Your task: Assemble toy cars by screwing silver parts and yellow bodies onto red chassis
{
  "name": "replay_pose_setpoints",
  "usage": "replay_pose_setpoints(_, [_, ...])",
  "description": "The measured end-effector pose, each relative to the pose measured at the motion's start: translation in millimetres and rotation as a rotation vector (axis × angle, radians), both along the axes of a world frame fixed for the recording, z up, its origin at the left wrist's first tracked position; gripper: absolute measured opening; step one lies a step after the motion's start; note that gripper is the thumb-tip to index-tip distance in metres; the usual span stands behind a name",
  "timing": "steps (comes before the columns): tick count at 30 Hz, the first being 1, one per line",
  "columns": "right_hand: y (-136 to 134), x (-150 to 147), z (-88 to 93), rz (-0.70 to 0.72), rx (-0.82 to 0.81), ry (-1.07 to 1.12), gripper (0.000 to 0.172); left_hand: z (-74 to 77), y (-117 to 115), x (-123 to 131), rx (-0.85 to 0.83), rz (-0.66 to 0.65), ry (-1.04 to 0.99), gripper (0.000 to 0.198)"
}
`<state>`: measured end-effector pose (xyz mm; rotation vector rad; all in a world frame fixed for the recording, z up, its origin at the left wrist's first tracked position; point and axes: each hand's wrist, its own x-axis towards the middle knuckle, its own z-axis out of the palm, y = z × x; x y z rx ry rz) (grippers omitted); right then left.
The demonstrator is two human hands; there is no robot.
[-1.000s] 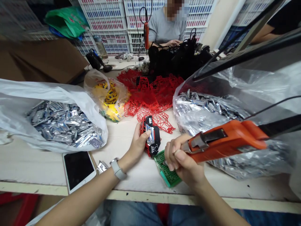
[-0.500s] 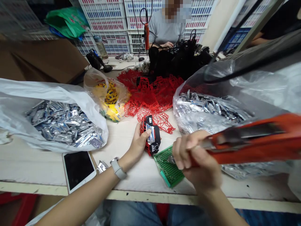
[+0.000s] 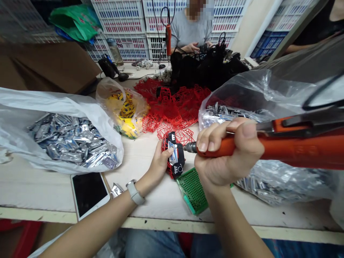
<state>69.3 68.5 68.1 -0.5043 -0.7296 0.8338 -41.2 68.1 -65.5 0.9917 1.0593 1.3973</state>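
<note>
My left hand (image 3: 159,164) is wrapped round a small red and black toy car body (image 3: 174,155) that rests on the white table (image 3: 150,193), thumb on its silver top. My right hand (image 3: 227,156) grips an orange electric screwdriver (image 3: 290,145). The screwdriver's metal tip touches the toy's right side. A green perforated screw tray (image 3: 192,190) lies on the table just below the toy and under my right hand.
Open plastic bags of silver parts (image 3: 71,141) (image 3: 242,116) lie left and right. A bag of yellow parts (image 3: 126,113) and a heap of red frames (image 3: 174,105) lie behind the toy. A phone (image 3: 88,193) is near the front edge. A person in grey (image 3: 192,32) works opposite.
My right hand has lifted the screwdriver from the green tray and brought its tip up and left to the toy's side. My left hand and the toy stayed put.
</note>
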Motion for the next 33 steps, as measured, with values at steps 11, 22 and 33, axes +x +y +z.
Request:
replay_pose_setpoints(11, [3.7,5.2,-12.2,-0.065,0.001,-0.225,0.039,3.8,-0.1,4.3,0.005,-0.002,0.002,0.054])
replay_pose_setpoints(22, [1.4,2.5,-7.7,-0.077,-0.074,-0.231,0.049,6.1,-1.0,6.8,-0.007,0.002,0.006,0.056])
replay_pose_setpoints(33, [4.5,3.5,-13.6,-0.065,-0.018,-0.357,0.05,5.6,-2.1,6.8,-0.014,0.026,0.026,0.053])
